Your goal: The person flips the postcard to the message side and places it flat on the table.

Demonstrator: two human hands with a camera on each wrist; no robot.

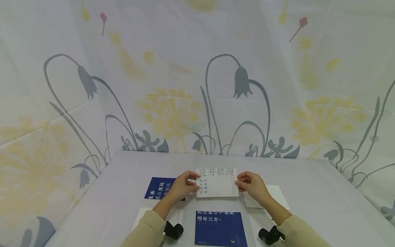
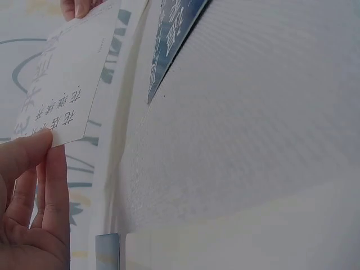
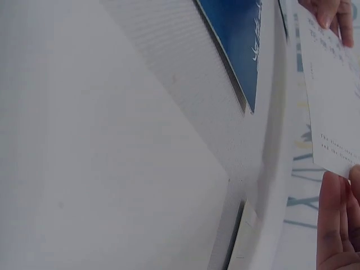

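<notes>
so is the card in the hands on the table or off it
Off: the left hand and right hand pinch the card by its sides, and both wrist views show it raised clear of the table.

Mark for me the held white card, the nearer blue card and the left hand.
Held white card (image 1: 218, 187), head view: blank middle of its printed face.
Nearer blue card (image 1: 219, 231), head view: its face, below the lettering.
Left hand (image 1: 181, 187), head view: the back of the hand.
</notes>
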